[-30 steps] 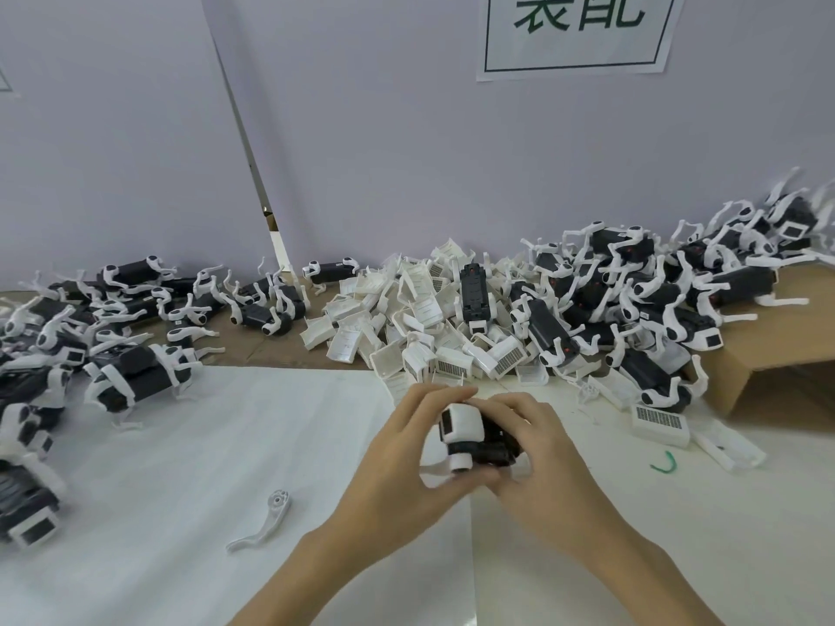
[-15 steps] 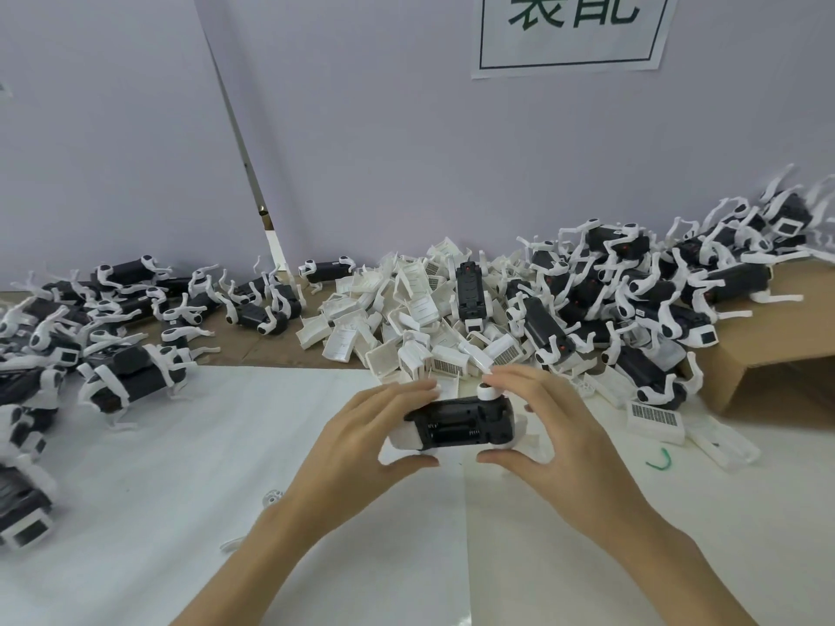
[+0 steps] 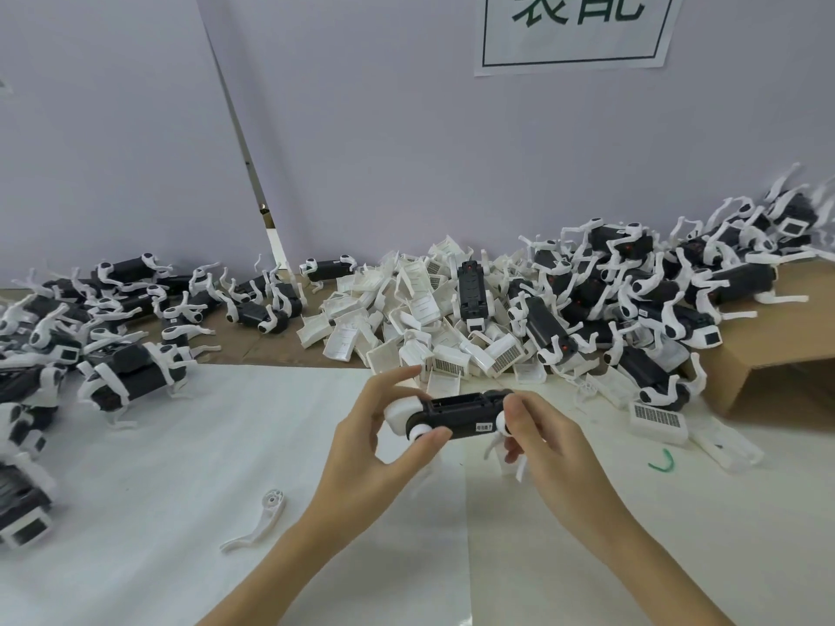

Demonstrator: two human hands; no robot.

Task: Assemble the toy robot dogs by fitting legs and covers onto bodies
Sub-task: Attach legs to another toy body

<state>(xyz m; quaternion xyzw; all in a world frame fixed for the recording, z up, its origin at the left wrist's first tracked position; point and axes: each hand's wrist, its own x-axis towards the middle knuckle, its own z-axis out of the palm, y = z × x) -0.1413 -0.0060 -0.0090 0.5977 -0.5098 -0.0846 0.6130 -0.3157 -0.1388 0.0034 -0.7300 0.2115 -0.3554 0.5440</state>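
Observation:
A black toy dog body (image 3: 456, 413) with white ends is held level above the white table sheet (image 3: 180, 445). My left hand (image 3: 370, 449) pinches its left end between thumb and fingers. My right hand (image 3: 537, 436) grips its right end, where white legs (image 3: 497, 445) hang down. The open top of the body faces me. A loose white leg (image 3: 257, 521) lies on the sheet to the lower left. A heap of white covers (image 3: 420, 318) sits behind the hands.
Finished dogs (image 3: 104, 323) crowd the left side of the table. Black bodies with legs (image 3: 632, 300) pile up at the right, partly on a cardboard box (image 3: 795, 345). A barcoded cover (image 3: 657, 420) and a green tie (image 3: 662, 463) lie right of my hands.
The body has been turned from end-on to lying lengthwise between both hands, then tilted so its side label shows. Both hands shifted slightly along its ends.

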